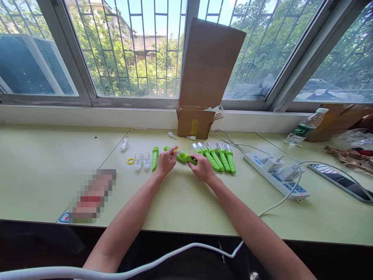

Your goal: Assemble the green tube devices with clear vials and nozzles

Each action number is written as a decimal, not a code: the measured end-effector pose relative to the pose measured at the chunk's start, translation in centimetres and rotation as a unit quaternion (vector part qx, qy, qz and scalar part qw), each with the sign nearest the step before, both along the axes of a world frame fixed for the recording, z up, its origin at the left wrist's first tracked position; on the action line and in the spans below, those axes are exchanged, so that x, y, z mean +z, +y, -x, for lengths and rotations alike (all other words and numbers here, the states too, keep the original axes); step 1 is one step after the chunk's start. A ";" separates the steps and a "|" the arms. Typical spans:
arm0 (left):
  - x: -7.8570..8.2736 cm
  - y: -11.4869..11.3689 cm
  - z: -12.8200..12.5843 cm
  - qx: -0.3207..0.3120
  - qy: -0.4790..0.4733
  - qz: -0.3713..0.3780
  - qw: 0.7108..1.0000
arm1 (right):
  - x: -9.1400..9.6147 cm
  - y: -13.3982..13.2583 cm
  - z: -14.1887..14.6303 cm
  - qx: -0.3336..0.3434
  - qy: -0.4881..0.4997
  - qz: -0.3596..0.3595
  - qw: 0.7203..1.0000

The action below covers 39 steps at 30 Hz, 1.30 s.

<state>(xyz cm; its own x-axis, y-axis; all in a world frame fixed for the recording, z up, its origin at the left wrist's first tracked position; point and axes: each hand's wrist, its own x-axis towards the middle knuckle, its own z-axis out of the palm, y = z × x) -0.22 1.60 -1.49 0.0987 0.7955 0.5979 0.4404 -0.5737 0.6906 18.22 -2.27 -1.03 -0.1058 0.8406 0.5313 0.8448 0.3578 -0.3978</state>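
Note:
My right hand [201, 166] is closed around the green handle of a light stick [184, 156], whose clear end points left. At that end, my left hand [167, 162] pinches a small yellow ring [176, 149]. Another green handle [166, 148] lies partly hidden behind my left hand. Left of it a green handle [155, 158] lies by itself, with two clear ribbed caps [142, 161] and a loose yellow ring [131, 161] beyond. Several green light sticks with clear tops [217, 157] lie in a row to the right of my right hand.
A cardboard box [194, 121] with a raised flap stands at the back. Small clear pieces [171, 135] lie before it, another clear piece [124, 144] farther left. A power strip [276, 177] with plugs and cables, a phone [339, 181] and a water bottle [305, 126] occupy the right.

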 end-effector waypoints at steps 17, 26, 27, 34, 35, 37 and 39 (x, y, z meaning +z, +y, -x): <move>0.2 -0.6 -0.3 -0.089 -0.004 0.019 0.996 | -0.4 0.3 -0.4 -0.005 0.005 -0.001 1.000; 0.1 -0.7 -0.3 -0.108 0.048 0.048 0.992 | -0.5 0.3 -0.5 -0.004 0.010 -0.001 1.000; 0.0 -0.7 -0.4 -0.107 0.050 0.050 0.992 | -0.5 0.3 -0.5 -0.004 0.009 0.000 1.000; -0.1 -0.7 -0.4 -0.109 0.038 0.052 0.992 | -0.5 0.3 -0.4 -0.007 0.003 0.005 1.000; -0.1 -0.7 -0.4 -0.109 0.038 0.054 0.992 | -0.5 0.3 -0.4 -0.007 0.002 0.006 1.000; -0.1 -0.7 -0.4 -0.108 0.036 0.056 0.992 | -0.5 0.2 -0.3 -0.007 0.001 0.006 1.000; -0.1 -0.7 -0.4 -0.105 0.032 0.055 0.992 | -0.5 0.2 -0.3 -0.007 0.002 0.004 1.000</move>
<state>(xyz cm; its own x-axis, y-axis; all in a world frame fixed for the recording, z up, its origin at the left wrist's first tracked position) 0.19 0.92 -1.63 0.3043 0.8136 0.4955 0.3638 -0.5800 0.7289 18.53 -2.04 -1.49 -0.0922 0.8466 0.5242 0.8481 0.3426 -0.4042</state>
